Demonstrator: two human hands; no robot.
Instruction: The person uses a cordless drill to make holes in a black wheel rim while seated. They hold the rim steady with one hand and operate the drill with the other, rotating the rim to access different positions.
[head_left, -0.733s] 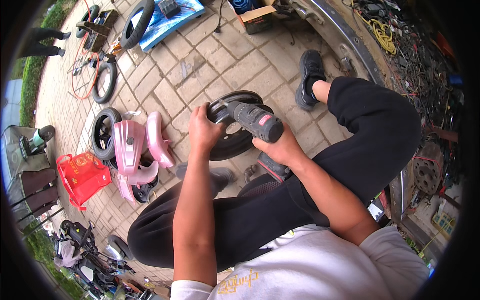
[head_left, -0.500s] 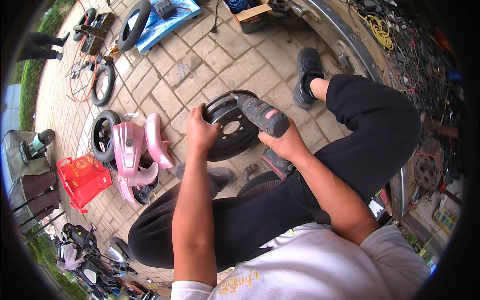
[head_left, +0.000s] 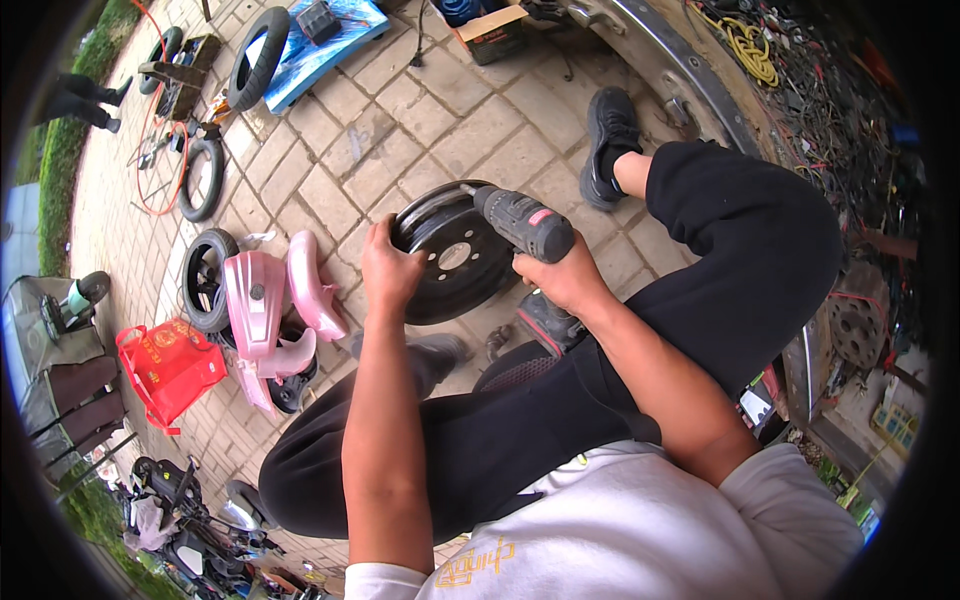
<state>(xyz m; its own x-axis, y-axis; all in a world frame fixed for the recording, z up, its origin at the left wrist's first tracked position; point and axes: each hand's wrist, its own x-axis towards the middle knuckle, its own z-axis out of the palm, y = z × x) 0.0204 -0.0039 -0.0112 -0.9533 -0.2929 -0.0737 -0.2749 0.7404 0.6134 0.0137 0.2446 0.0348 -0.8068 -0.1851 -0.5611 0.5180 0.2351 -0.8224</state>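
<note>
Nearby, pink scooter panels (head_left: 265, 310), tyres (head_left: 205, 280).

The left hand (head_left: 388, 270) grips a black wheel rim (head_left: 455, 262) while the right hand (head_left: 562, 280) holds a cordless drill (head_left: 525, 225).

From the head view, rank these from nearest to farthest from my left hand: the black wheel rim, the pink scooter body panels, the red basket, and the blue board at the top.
1. black wheel rim: the left hand holds its edge.
2. pink scooter body panels: just to the left, on the paving.
3. red basket: farther left, lower.
4. blue board: far up, at the top edge.
</note>
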